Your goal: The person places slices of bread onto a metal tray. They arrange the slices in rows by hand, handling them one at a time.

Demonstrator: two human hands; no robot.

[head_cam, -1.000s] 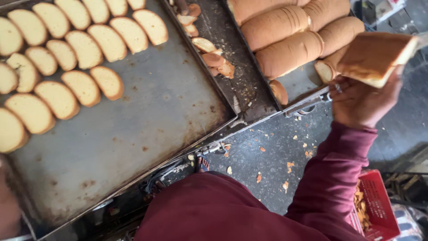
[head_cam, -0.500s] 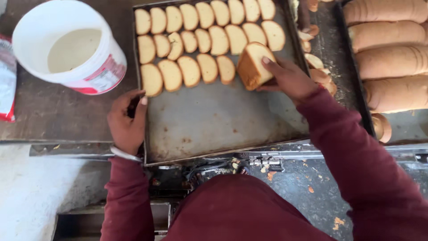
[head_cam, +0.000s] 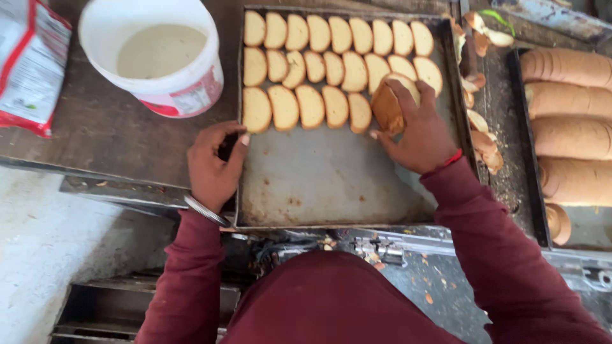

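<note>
A metal baking tray (head_cam: 331,185) lies in front of me, its far half covered with three rows of several pale bread slices (head_cam: 310,105). My right hand (head_cam: 417,130) grips a stack of bread slices (head_cam: 390,102) and rests it on the tray at the right end of the nearest row. My left hand (head_cam: 213,169) grips the tray's left rim, fingers curled over the edge, a metal bangle at the wrist. Both arms wear maroon sleeves.
A white bucket (head_cam: 153,54) with pale liquid stands left of the tray, and a red and white bag (head_cam: 32,64) lies at the far left. Long bread loaves (head_cam: 570,137) fill a second tray on the right. Crust scraps (head_cam: 478,121) lie between the trays.
My right hand brought the stack of slices from the loaves on the right onto the tray and settled it at the end of the near row. The view swung left.
</note>
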